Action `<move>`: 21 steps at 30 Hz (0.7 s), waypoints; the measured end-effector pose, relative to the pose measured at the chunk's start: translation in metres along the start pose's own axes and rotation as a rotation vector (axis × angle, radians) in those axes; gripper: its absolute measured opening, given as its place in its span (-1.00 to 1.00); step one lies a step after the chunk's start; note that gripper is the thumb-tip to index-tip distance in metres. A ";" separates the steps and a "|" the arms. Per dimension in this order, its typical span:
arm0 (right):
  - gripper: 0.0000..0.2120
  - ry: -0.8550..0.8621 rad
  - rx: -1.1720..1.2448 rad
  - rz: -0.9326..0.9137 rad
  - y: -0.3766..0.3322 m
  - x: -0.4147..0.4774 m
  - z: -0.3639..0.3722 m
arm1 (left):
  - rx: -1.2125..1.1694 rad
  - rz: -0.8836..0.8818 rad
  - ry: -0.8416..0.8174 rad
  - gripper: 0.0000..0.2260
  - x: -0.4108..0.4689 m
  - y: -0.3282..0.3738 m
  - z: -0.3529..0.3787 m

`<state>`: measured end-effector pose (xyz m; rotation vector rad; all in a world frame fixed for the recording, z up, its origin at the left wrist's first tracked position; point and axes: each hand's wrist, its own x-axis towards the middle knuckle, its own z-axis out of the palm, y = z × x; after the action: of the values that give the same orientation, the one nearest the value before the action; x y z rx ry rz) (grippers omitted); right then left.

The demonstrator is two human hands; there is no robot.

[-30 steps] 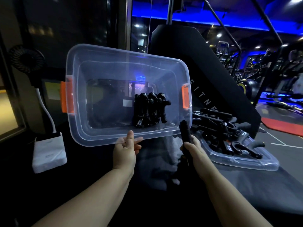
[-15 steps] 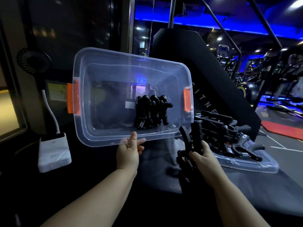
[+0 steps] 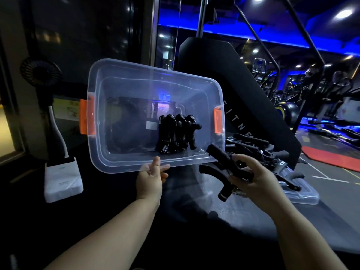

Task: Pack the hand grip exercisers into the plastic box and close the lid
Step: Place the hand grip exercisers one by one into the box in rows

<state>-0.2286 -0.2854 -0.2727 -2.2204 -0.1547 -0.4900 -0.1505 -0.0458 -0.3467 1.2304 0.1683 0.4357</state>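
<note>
Black fan (image 3: 41, 73), white box (image 3: 63, 180), red mat (image 3: 331, 158)

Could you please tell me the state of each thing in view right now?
Box: open, tipped toward the camera.
Packed exercisers: in a row inside the box.
Held exerciser: outside the box, near its rim.
Lid: off, lying flat under loose exercisers.
Latches: unfastened.
Left hand: grips the box rim.
Right hand: grips the held exerciser.
</note>
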 end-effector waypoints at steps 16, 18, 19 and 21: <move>-0.37 0.087 -0.342 -0.078 -0.042 0.039 -0.007 | -0.041 -0.014 -0.009 -0.74 -0.003 0.004 0.000; -0.34 0.067 -0.383 -0.050 -0.040 0.043 -0.002 | -0.038 -0.011 -0.009 -0.73 -0.002 0.004 0.000; -0.34 0.056 -0.399 -0.031 -0.039 0.046 0.001 | -0.033 -0.007 -0.009 -0.73 -0.002 0.003 0.000; -0.36 0.019 -0.440 0.013 -0.040 0.049 0.008 | -0.027 -0.002 -0.008 -0.73 -0.002 0.003 0.000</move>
<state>-0.1919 -0.2565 -0.2290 -2.6420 -0.0221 -0.5815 -0.1534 -0.0461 -0.3440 1.2056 0.1566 0.4305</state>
